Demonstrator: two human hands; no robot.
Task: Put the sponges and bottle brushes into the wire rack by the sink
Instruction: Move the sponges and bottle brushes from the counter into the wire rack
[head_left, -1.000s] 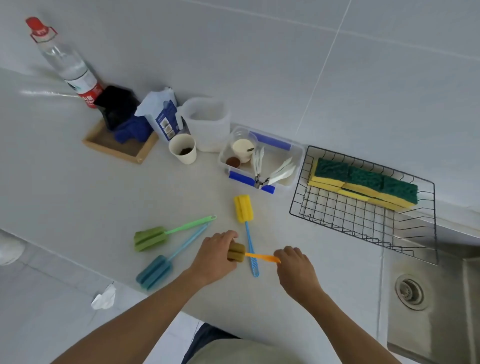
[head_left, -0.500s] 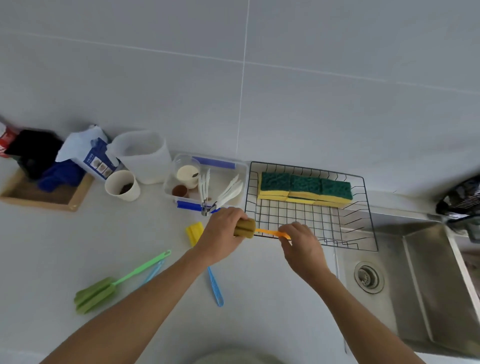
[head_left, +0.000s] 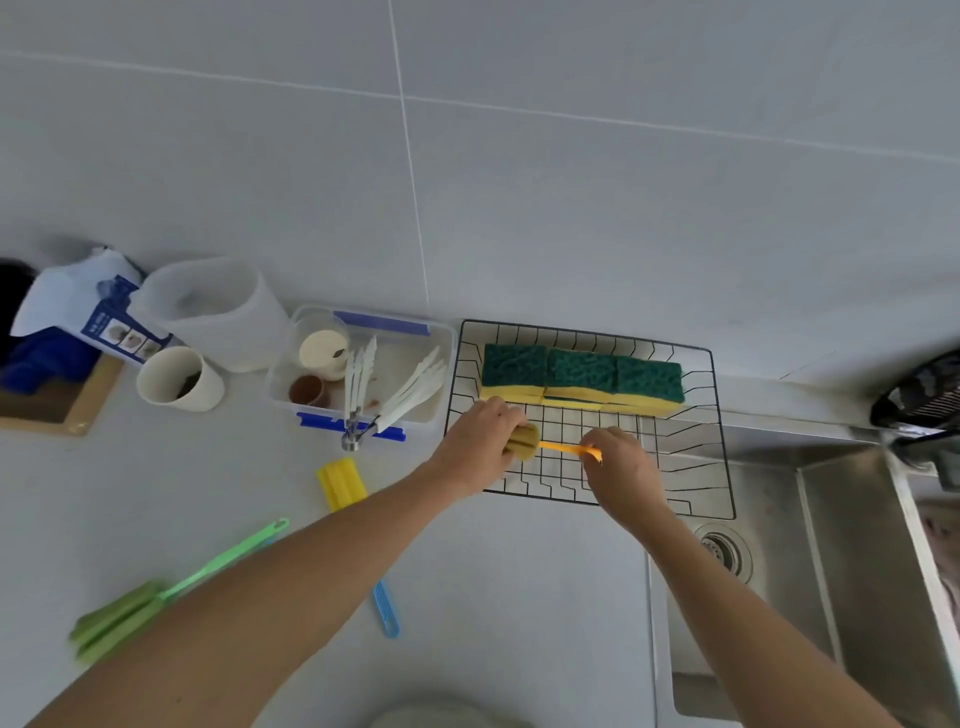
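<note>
Already stocked with three sponges (head_left: 581, 379), the wire rack (head_left: 719, 447) receives an orange-handled brush (head_left: 540, 445), gripped by left hand (head_left: 480, 447) and right hand (head_left: 621, 470); two brushes (head_left: 340, 480) lie left of it.

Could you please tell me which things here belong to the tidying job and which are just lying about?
Job: wire rack, sponges, orange-handled brush held by left hand and right hand, yellow-headed brush, green brush.

Lying about: paper cup, plastic container, jug, wooden tray.
</note>
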